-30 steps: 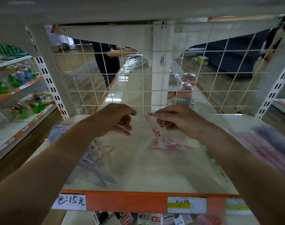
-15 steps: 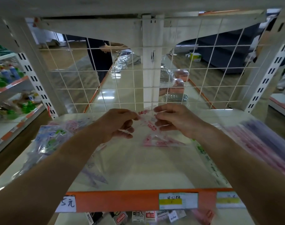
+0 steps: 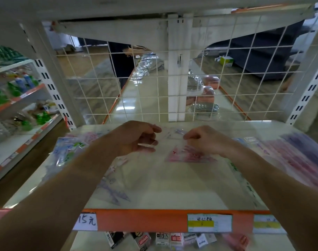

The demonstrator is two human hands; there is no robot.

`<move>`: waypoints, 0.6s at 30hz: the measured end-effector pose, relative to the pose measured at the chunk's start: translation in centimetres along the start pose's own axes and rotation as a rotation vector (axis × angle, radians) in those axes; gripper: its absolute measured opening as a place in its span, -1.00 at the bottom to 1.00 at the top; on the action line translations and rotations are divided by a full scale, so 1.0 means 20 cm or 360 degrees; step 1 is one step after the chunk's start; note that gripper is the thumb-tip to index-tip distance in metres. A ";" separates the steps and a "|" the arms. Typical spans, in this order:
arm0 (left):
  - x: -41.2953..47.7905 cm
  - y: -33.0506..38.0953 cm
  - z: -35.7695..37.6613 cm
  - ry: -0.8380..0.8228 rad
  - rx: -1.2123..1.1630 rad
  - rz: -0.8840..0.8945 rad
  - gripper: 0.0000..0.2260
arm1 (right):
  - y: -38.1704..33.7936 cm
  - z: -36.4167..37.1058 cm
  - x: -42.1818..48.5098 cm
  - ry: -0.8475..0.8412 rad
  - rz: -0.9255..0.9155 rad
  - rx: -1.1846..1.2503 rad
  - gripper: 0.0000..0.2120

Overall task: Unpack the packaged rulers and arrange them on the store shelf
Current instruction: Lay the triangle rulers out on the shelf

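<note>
Head view: both forearms reach over the white store shelf [image 3: 163, 187], and the hands meet near its back, just in front of the wire grid [image 3: 154, 87]. The left hand [image 3: 136, 138] has its fingers curled and pinches the upper left edge of a clear packet [image 3: 172, 133] between thumb and forefinger. The right hand [image 3: 207, 140] is also curled and pinches the packet's upper right edge. Inside the packet a pink triangular ruler [image 3: 189, 156] hangs low, close above the shelf surface. More packaged rulers lie on the shelf: a blue and green bundle [image 3: 69, 149] at the left, a purple set square [image 3: 114, 194] nearer the front, and pink and purple packs [image 3: 299, 151] at the right. An orange price strip [image 3: 142, 221] with a handwritten label [image 3: 86, 221] runs along the shelf's front edge. Beyond the grid stands another person [image 3: 122, 60].
</note>
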State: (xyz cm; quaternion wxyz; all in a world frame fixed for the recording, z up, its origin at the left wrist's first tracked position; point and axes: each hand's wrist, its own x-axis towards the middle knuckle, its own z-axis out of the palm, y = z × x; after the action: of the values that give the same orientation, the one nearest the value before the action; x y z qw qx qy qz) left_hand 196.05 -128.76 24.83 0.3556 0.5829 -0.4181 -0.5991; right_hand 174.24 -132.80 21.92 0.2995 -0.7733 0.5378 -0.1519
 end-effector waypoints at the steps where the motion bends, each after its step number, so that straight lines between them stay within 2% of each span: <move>1: 0.00 0.01 0.01 -0.0014 0.0016 0.0013 -0.80 | -0.01 -0.01 -0.01 0.0060 -0.0050 -0.0012 -0.73; 4: 0.00 0.03 0.02 -0.0062 0.0067 0.0042 -0.80 | -0.06 -0.04 -0.03 0.0262 -0.0159 0.0341 -0.79; 6: 0.00 0.04 0.04 -0.0105 0.0089 0.0054 -0.80 | -0.11 -0.06 -0.04 0.0214 -0.0147 0.0716 -0.85; 9: 0.00 0.07 0.08 -0.0164 0.0089 0.0089 -0.81 | -0.17 -0.05 -0.06 0.0088 -0.0199 0.0776 -0.87; 11: 0.00 0.09 0.11 -0.0128 0.0100 0.0133 -0.83 | -0.17 -0.06 -0.06 0.0153 -0.0199 0.0828 -0.88; 13: 0.01 0.10 0.12 0.0054 0.0167 0.0230 -0.87 | -0.15 -0.09 -0.06 0.0377 -0.0183 0.0975 -0.86; 15: 0.02 0.11 0.11 0.0221 0.0161 0.0323 -0.88 | -0.11 -0.14 -0.04 0.0731 -0.0227 0.0936 -0.86; 16: 0.03 0.11 0.11 0.0236 0.0125 0.0330 -0.89 | -0.09 -0.16 -0.03 0.0930 -0.0257 0.0816 -0.89; 18: 0.03 0.12 0.13 0.0089 0.0017 0.0255 -0.88 | -0.08 -0.16 -0.03 0.1232 -0.0388 0.0474 -0.94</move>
State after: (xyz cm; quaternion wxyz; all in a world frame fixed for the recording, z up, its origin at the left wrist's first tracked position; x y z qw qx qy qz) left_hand 193.28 -130.03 26.72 0.4109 0.5660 -0.4565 -0.5499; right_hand 173.46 -132.87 25.43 0.1639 -0.6656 0.4873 -0.5409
